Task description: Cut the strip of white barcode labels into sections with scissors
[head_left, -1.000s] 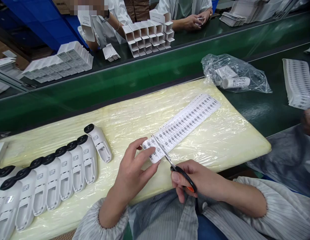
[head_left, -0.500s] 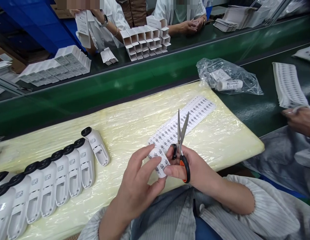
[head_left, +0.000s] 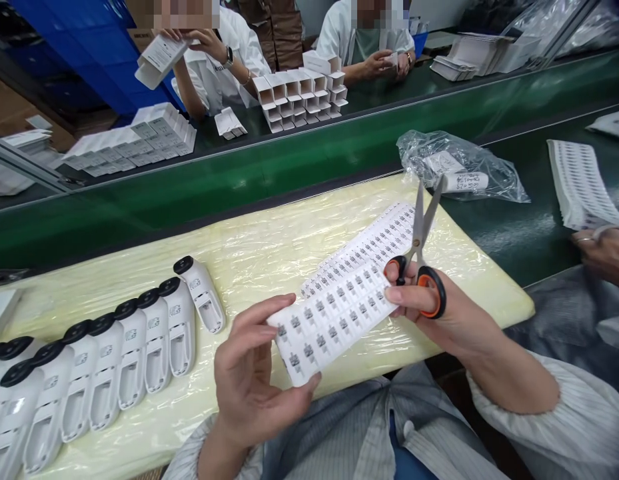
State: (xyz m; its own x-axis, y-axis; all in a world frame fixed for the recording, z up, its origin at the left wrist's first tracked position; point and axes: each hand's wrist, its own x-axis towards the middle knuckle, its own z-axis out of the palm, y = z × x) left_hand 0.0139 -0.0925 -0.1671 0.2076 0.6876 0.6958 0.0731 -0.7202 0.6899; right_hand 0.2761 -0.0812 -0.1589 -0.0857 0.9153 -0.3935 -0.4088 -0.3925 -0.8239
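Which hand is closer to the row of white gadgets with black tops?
Left. The left hand is just right of the white gadgets; the right hand, holding the scissors, is farther right.

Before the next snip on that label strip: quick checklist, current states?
1. Left hand grips the near end of the cut label strip: ok.
2. Right hand holds the scissors, fingers through the orange-lined handles: ok.
3. Blades point up, slightly parted, clear of the strip: ok.
4. Right fingertips pinch the strip's far end: ok.
5. Strip lifted off the longer label sheet on the wrapped foam pad: ok.
6. Cut line between label rows: cannot tell.
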